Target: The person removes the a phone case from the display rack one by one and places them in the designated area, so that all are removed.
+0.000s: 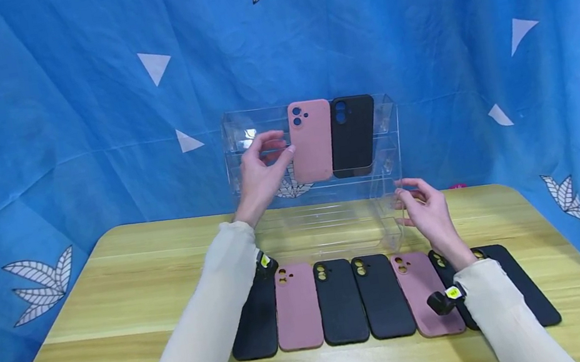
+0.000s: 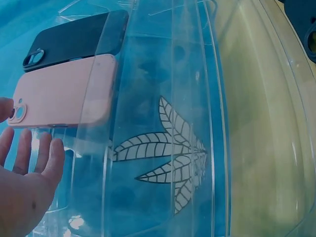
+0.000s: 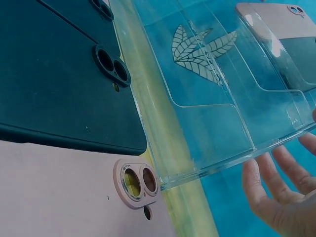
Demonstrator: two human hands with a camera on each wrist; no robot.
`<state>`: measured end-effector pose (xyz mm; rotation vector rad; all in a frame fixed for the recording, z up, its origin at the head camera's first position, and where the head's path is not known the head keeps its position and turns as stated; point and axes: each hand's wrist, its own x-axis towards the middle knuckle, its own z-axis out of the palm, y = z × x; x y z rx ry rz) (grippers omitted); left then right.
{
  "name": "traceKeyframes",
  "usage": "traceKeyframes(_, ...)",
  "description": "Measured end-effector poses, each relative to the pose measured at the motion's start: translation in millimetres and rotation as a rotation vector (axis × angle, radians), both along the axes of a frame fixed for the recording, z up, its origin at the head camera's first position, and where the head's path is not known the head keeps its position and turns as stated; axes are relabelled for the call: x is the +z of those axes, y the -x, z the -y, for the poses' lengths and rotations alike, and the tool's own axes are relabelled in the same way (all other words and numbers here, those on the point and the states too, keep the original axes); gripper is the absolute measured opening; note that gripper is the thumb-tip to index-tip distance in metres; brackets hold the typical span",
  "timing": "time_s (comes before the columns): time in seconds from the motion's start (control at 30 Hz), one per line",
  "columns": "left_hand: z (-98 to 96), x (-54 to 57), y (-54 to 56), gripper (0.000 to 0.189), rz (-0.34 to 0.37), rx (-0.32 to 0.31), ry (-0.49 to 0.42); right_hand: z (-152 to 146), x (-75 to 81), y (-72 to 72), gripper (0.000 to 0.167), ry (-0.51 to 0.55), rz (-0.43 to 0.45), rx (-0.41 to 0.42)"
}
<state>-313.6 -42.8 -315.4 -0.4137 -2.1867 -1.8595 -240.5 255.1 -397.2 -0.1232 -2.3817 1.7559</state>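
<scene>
A clear acrylic display rack (image 1: 324, 220) stands on the table. In its upper tier a pink phone case (image 1: 313, 145) leans beside a black phone case (image 1: 353, 133). My left hand (image 1: 263, 172) is at the pink case's left edge, with thumb and fingers apart; the left wrist view shows its fingers (image 2: 43, 150) extended just beside the case. At the rack's right side is my right hand (image 1: 425, 210). Its fingertips (image 3: 251, 170) are right at the outer face of the clear side panel, fingers loosely extended, in the right wrist view.
Along the front of the rack lies a row of several black and pink phone cases, among them a pink case (image 1: 297, 309) and a black case (image 1: 340, 303). My right forearm passes over the row's right end. A blue curtain (image 1: 85, 112) hangs behind the wooden table (image 1: 93, 339).
</scene>
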Motion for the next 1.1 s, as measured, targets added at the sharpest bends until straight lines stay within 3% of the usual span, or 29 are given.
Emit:
traceKeyframes(0.33, -9.7, -3.1, 9.7, 0.036, 0.056, 0.077, 0.075, 0, -1.2, 0.6, 0.048, -0.001, -0.004, 0.001)
traceKeyframes(0.7, -16.5, -2.7, 13.8, 0.035, 0.029, 0.149, 0.118, 0, -1.7, 0.9, 0.047, 0.01, -0.007, 0.002)
traceKeyframes(1.1, -13.4, -3.1, 17.2, 0.031, 0.015, 0.125, 0.077, 0, -1.3, 0.3, 0.048, 0.004, -0.002, -0.001)
